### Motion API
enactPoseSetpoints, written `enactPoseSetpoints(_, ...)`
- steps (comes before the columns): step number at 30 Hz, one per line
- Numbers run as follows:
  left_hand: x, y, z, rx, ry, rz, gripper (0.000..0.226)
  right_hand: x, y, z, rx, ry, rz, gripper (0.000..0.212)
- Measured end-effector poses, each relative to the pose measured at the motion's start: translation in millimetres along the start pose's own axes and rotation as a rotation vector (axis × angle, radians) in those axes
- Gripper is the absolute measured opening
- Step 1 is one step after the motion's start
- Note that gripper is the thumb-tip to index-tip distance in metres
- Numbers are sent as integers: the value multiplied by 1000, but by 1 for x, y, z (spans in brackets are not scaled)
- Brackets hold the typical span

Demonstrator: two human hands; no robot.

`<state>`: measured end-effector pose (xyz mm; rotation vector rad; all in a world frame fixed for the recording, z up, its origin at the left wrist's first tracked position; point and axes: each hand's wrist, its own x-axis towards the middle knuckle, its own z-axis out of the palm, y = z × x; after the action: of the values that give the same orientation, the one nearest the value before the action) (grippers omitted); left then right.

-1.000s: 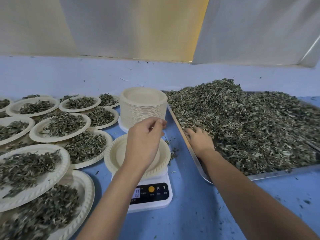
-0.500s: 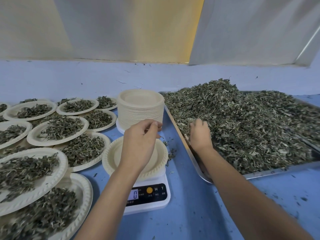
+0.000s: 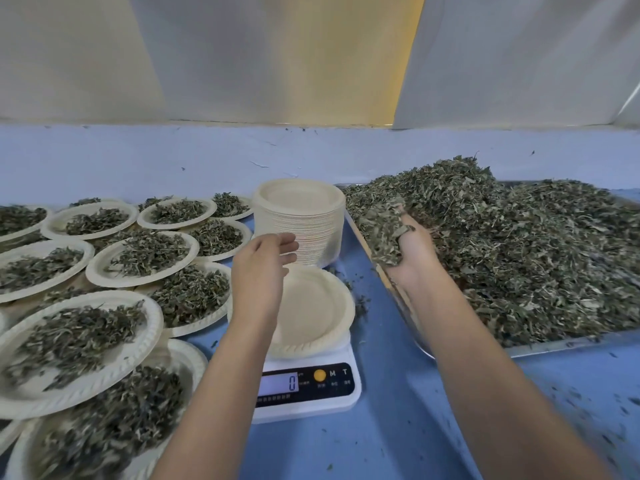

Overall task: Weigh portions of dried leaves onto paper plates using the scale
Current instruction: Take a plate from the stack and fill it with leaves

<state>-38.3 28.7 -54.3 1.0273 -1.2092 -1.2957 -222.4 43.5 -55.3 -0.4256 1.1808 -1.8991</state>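
**Sam:** What does the right hand have?

**Mia:** A clump of dried leaves. The palm faces up and the fingers curl round them. The big pile in the tray is just under and behind that hand.

**Sam:** Are the leaves heavy?

**Mia:** I think not. They look light, dry and crumbly. If you squeeze hard they may snap. If you hold them loose, bits may fall. It is best to cup them from below.

**Sam:** And the left hand?

**Mia:** Its fingers are loose and a bit spread. It holds nothing.

**Sam:** Where should the leaves go?

**Mia:** Onto the empty plate on the scale. The plate is just under the left hand. It is to the left of the right hand and a bit nearer the person. The scale says 0.
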Motion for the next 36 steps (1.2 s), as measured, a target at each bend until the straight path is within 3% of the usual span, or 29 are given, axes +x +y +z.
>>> enactPoseSetpoints(3,4,4,-7,-92,36,-96,24,-19,14,27,-44,-153,63,34)
enactPoseSetpoints(5,5,7,-11,-159,18,-175,33,-29,25,41,-80,-268,43,24)
enactPoseSetpoints(11,11,8,-18,-307,-35,-304,33,-49,52,63,-594,-476,-401,16)
enactPoseSetpoints(16,14,6,-13,-306,-59,-271,23,-57,67,69,-931,-637,-586,9)
enactPoseSetpoints(20,16,-5,-10,-252,-16,-239,17,-59,73,66,-999,-682,-614,45)
enactPoseSetpoints(23,20,-11,-9,-273,-12,-256,20,-59,74,65,-944,-653,-552,55)
enactPoseSetpoints(29,23,-15,-8,-270,-57,-287,30,-57,75,63,-854,-632,-436,54)
enactPoseSetpoints(36,24,-10,-12,-400,70,-246,24,-55,66,59,-815,-611,-463,40)
